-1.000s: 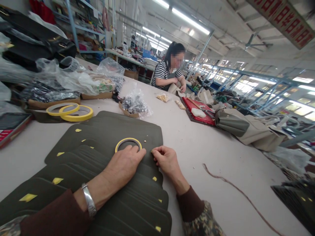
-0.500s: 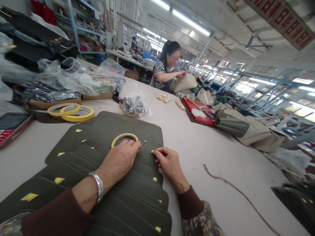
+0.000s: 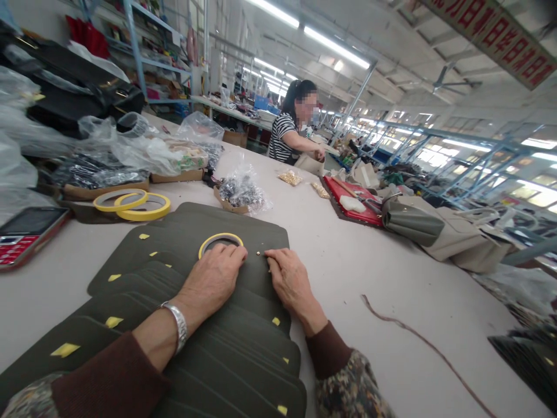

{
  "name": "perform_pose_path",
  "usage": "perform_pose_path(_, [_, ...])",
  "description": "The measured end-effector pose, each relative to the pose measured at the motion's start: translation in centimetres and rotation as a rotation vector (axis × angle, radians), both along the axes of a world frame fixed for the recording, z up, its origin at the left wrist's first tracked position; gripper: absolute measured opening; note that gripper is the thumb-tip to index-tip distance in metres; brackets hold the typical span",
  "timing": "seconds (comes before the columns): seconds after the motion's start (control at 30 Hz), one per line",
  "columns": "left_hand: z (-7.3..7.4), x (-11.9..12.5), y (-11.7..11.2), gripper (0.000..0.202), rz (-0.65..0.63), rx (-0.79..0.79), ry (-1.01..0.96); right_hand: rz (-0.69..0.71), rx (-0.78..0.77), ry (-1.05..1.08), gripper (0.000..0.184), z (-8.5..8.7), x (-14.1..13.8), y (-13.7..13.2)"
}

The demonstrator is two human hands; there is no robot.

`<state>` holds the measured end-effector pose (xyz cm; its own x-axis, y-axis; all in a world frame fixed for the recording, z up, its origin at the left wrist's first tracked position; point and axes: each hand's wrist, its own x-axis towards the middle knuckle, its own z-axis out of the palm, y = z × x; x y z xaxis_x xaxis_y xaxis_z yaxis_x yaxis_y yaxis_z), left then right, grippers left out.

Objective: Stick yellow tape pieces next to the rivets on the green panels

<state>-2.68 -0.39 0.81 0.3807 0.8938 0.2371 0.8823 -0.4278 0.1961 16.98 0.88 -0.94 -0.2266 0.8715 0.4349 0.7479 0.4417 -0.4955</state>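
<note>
Crosswise, olive panel [image 3: 270,232], both hands [image 3: 213,277] [image 3: 290,281] resting atop

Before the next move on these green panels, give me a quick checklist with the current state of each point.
1. Left hand lies on the near rim of the yellow tape roll: ok.
2. Right hand is down on the far panel, at its right edge: ok.
3. Small stud lies loose between the hands: ok.
4. Panel stack lies flat and fanned: ok.
5. Tape piece under the right hand's fingers: cannot tell.
</note>
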Motion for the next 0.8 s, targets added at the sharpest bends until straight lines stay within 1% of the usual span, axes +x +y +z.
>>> perform_pose_path(0.03, [0.0,0.0,0.0,0.024,-0.003,0.001,0.007,-0.074,-0.026,0.048,0.021,-0.2,-0.1,0.4])
perform_pose_path(0.07, [-0.1,0.0,0.0,0.024,-0.009,0.001,0.017,-0.149,-0.058,0.081,0.025,-0.3,-0.2,0.9])
perform_pose_path(0.13, [0.0,0.1,0.0,0.024,-0.018,-0.002,0.040,-0.251,-0.119,0.077,0.046,-0.2,-0.5,1.7])
perform_pose_path(0.2, [0.1,0.1,-0.1,0.024,-0.019,-0.010,0.058,-0.267,-0.154,-0.001,0.065,0.2,-0.9,2.3])
perform_pose_path(0.23, [0.3,0.2,-0.2,0.024,-0.023,-0.019,0.064,-0.262,-0.161,-0.042,0.069,0.4,-1.1,2.5])
perform_pose_path(0.33, [0.7,0.3,-0.7,0.024,-0.047,-0.059,0.080,-0.248,-0.171,-0.125,0.069,0.9,-1.7,2.6])
perform_pose_path(0.5, [1.1,0.5,-1.3,0.020,-0.047,-0.090,0.148,-0.230,-0.165,-0.138,0.064,0.5,-2.0,2.7])
perform_pose_path(0.6, [1.0,0.4,-1.3,0.021,-0.053,-0.081,0.147,-0.238,-0.159,-0.123,0.063,0.5,-2.0,2.7])
perform_pose_path(0.7, [0.7,0.2,-0.8,0.023,-0.073,-0.049,0.108,-0.256,-0.145,-0.127,0.064,0.7,-2.3,2.7])
perform_pose_path(0.8, [0.4,0.2,-0.3,0.025,-0.081,-0.035,0.097,-0.261,-0.200,-0.101,0.062,1.0,-2.7,2.7])
